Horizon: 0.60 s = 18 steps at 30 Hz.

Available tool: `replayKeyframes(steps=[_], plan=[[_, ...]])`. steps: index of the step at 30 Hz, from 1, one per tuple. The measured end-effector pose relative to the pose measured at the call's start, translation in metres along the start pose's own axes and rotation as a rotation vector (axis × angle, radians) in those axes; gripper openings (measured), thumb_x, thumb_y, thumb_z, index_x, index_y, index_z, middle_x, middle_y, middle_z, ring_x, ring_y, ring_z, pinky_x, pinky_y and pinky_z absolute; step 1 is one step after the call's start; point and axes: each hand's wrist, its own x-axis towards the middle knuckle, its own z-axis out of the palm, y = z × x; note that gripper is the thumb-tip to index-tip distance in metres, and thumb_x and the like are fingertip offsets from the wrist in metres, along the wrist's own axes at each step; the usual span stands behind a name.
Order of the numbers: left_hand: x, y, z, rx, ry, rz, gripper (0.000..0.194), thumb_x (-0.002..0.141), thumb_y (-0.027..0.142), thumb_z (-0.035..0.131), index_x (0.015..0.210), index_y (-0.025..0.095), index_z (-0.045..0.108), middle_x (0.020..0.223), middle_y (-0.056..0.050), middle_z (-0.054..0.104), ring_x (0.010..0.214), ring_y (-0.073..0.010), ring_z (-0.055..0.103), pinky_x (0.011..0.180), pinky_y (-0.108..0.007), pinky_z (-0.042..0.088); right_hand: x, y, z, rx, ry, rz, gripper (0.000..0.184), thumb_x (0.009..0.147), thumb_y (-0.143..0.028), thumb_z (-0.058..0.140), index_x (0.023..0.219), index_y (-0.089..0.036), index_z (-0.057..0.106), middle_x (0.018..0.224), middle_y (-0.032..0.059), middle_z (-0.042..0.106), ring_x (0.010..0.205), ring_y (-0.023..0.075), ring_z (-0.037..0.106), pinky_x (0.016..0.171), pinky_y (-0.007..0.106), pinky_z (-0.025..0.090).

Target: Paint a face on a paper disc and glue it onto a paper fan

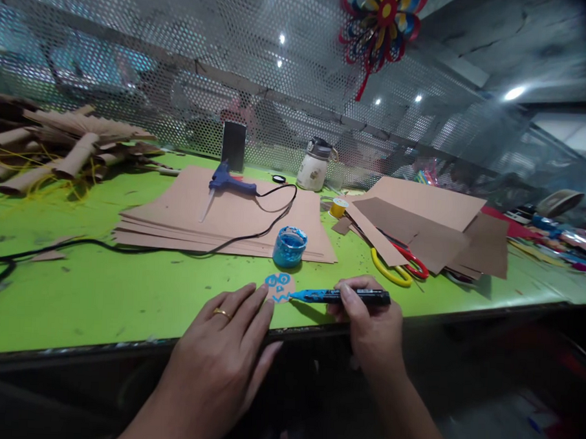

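Note:
My right hand [373, 330] is closed round a black marker [370, 297] with a blue front end. Its tip touches the lower right of a small round piece of cardboard [287, 288]. Blue lines on this disc form two ringed eyes, a small nose and a zigzag mouth. Lying flat on the green table, my left hand [226, 349] has its fingers stretched out, with the fingertips at the disc's left edge. A gold ring is on one finger. Just behind the disc stands an open jar [290, 247] smeared with blue paint.
A blue glue gun [234, 183] lies on stacked cardboard sheets [187, 199], its black cord running left. Scissors [390, 269], cardboard pieces [419, 228] and a yellow spool [339, 207] are to the right. A white bottle [315, 165] and cardboard rolls [77, 155] stand further back.

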Motion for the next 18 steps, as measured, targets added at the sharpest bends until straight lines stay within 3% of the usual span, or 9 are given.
replayKeyframes(steps=[12, 18], plan=[[0.0006, -0.0007, -0.0008, 0.017, -0.011, 0.011, 0.038, 0.088, 0.025, 0.053, 0.121, 0.007, 0.059, 0.123, -0.016, 0.062, 0.112, -0.0322, 0.057, 0.093, -0.048, 0.044, 0.0004, -0.0060, 0.0010, -0.113, -0.094, 0.026, 0.019, 0.083, -0.034, 0.066, 0.075, -0.017, 0.062, 0.055, -0.0013, 0.063, 0.048, 0.0113, 0.055, 0.048, 0.021, 0.044], [-0.0004, -0.0003, -0.0015, 0.004, 0.000, 0.000, 0.036, 0.088, 0.024, 0.053, 0.121, 0.008, 0.059, 0.122, -0.016, 0.063, 0.112, -0.0321, 0.057, 0.092, -0.048, 0.044, 0.0004, -0.0065, 0.0022, -0.121, -0.065, 0.016, 0.018, 0.083, -0.033, 0.066, 0.075, -0.017, 0.062, 0.055, -0.0015, 0.063, 0.048, 0.0107, 0.054, 0.048, 0.020, 0.045]])
